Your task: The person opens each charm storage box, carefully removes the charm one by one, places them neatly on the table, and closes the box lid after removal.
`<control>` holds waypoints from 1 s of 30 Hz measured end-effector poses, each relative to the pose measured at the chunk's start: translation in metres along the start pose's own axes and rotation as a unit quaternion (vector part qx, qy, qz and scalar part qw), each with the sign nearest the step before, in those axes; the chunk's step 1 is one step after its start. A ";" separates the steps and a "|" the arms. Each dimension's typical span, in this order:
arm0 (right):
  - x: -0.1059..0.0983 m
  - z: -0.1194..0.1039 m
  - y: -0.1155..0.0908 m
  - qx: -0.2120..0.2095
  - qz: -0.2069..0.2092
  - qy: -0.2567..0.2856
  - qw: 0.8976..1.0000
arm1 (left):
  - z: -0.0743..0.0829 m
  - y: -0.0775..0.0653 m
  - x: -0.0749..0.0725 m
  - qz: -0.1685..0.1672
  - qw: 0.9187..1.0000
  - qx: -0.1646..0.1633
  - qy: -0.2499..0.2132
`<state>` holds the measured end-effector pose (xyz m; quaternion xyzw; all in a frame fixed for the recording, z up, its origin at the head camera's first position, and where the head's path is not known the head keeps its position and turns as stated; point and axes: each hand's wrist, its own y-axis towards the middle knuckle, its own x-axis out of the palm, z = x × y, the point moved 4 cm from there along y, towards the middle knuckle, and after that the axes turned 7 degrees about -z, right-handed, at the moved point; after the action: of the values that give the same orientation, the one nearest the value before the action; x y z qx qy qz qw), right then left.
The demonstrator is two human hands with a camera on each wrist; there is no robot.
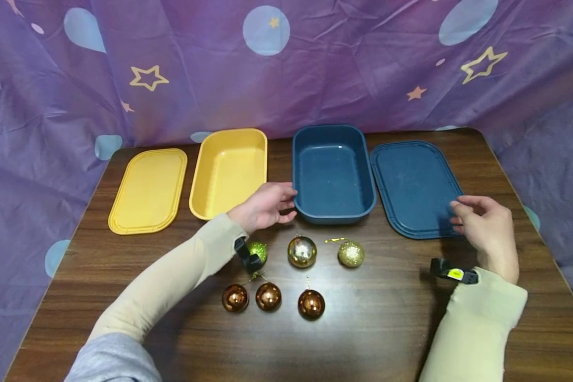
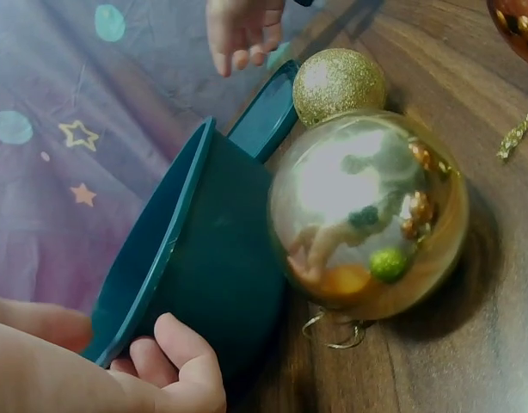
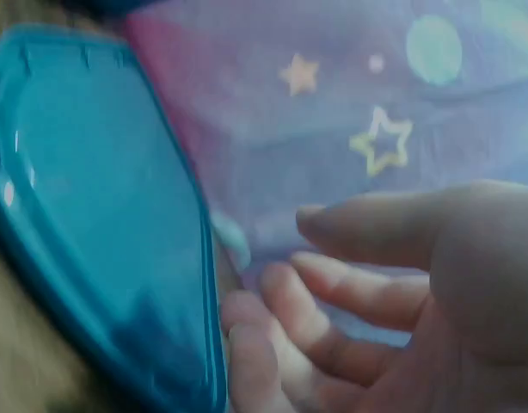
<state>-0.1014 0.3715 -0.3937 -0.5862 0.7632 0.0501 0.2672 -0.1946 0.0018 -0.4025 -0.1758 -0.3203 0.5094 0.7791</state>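
At the near left corner of the blue container (image 1: 334,218), my left hand (image 1: 267,206) grips the rim. In the left wrist view, the rim of that container (image 2: 221,258) runs between the thumb and the curled fingers (image 2: 191,353). My right hand (image 1: 488,225) hovers by the right edge of the blue lid (image 1: 417,185), its fingers loosely bent. The right wrist view shows the thumb apart from the fingers and nothing between them, with fingertips close to the edge of the lid (image 3: 118,215).
Left of the blue container stand a yellow container (image 1: 229,175) and a yellow lid (image 1: 148,191). In front lie a shiny gold ball ornament (image 1: 302,251), a glittery gold one (image 1: 350,254), a green one (image 1: 258,252) and three brown ones (image 1: 311,304). A purple curtain (image 1: 353,79) hangs behind.
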 end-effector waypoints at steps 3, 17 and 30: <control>-0.008 0.013 0.000 0.050 0.006 -0.012 0.999 | 0.000 0.001 0.000 0.002 1.000 -0.001 -0.009; -0.020 0.032 -0.002 0.139 -0.048 -0.176 0.973 | -0.001 0.008 0.000 0.002 1.000 -0.003 -0.029; -0.016 0.030 -0.004 0.136 -0.052 -0.231 0.962 | -0.001 0.008 0.001 -0.003 1.000 -0.009 -0.023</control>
<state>-0.0845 0.3958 -0.4110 -0.5557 0.6489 0.0657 0.5155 -0.1986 0.0061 -0.4079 -0.1698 -0.3429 0.5078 0.7719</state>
